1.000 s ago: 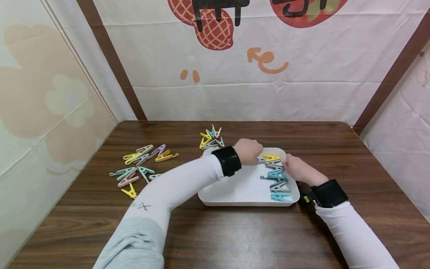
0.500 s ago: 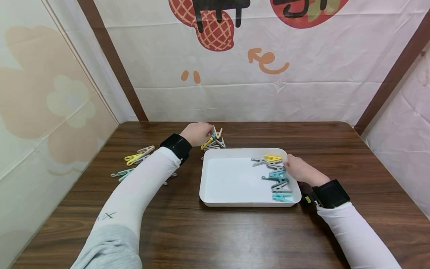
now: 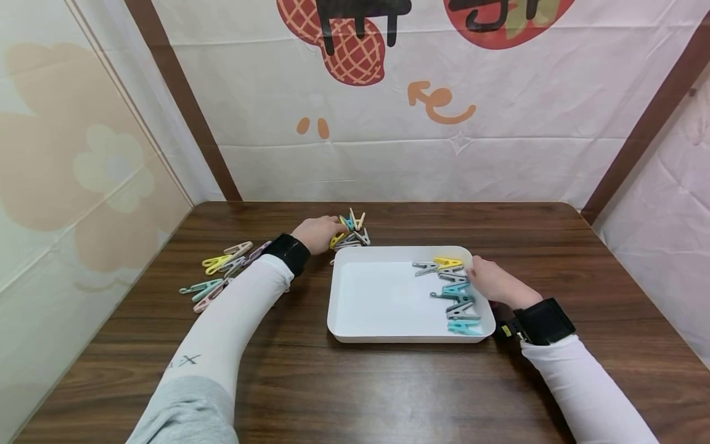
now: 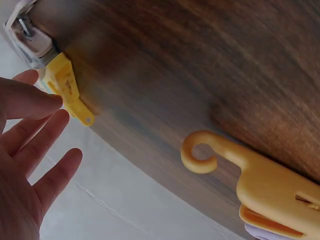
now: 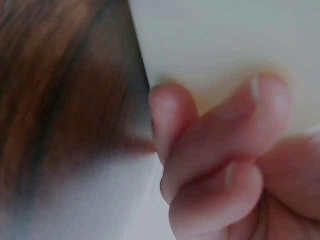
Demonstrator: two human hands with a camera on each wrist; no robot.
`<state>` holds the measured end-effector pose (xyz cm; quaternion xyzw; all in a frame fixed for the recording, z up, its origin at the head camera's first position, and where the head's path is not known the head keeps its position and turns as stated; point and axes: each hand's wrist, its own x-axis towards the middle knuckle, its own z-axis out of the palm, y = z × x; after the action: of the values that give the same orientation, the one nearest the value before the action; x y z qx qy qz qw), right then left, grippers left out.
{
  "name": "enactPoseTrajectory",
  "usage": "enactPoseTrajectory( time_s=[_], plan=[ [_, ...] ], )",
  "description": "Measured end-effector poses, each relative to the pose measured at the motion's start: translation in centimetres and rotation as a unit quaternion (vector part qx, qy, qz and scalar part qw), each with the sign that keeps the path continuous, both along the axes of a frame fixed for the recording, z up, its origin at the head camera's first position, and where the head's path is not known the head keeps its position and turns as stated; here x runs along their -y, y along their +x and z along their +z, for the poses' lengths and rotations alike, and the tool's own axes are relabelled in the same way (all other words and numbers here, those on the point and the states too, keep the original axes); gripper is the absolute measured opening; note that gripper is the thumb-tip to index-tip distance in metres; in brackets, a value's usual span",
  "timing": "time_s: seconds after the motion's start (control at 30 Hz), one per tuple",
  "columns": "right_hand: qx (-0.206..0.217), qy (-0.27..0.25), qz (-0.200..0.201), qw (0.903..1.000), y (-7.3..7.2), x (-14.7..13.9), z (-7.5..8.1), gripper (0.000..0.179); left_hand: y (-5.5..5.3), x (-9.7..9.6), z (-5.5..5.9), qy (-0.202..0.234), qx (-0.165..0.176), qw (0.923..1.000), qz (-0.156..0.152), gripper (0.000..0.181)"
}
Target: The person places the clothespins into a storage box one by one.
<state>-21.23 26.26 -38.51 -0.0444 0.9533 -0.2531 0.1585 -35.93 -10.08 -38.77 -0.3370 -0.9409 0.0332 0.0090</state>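
Observation:
My left hand (image 3: 318, 234) reaches to a small pile of plastic clothespins behind the tray, its fingers extended. In the left wrist view, the thumb and fingertips lie right at a yellow clothespin (image 4: 62, 77), with a pale grey clothespin (image 4: 35, 42) beyond it. A blue clothespin (image 3: 347, 221) and a cream one (image 3: 357, 220) stand in the same pile. My right hand (image 3: 499, 282) grips the right rim of the white tray (image 3: 383, 290); its curled fingers (image 5: 220, 130) show against the tray wall in the right wrist view. A row of clothespins lies along the tray's right side, among them a yellow one (image 3: 448, 263).
More clothespins lie at the table's left, including a yellow one (image 3: 215, 264) and a pink one (image 3: 211, 296), partly behind my left sleeve. An orange-yellow clothespin (image 4: 272, 185) with a hook shows in the left wrist view. A printed cloth (image 3: 266, 166) hangs behind the wooden table (image 3: 410, 394).
My left hand has moved from above the tray to the pile at the back left, then shifted slightly down within it. A grey clothespin now shows beside the tray's yellow one. The right hand stays put.

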Motion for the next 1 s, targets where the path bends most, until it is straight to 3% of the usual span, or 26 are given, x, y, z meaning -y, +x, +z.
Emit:
enactPoseTrajectory(
  time_s=[0.23, 0.53, 0.77, 1.0],
  plan=[
    [-0.001, 0.001, -0.001, 1.0000, -0.1, 0.0, -0.1, 0.040, -0.2, 0.2, -0.1, -0.015, 0.008, 0.9997, 0.018, 0.041],
    [-0.001, 0.001, -0.003, 1.0000, 0.0, -0.1, 0.0, 0.040, -0.7, 1.8, -0.3, -0.011, 0.000, 0.9961, 0.087, 0.033],
    [0.002, 0.005, -0.004, 1.0000, -0.1, 0.0, -0.1, 0.040, -0.4, 2.8, 0.3, -0.018, 0.030, 0.9919, 0.122, 0.032],
    [-0.001, 0.007, -0.006, 1.0000, -0.1, 0.1, 0.0, 0.040, -0.3, 2.8, 0.5, -0.006, 0.048, 0.9915, 0.121, 0.027]
  ],
)
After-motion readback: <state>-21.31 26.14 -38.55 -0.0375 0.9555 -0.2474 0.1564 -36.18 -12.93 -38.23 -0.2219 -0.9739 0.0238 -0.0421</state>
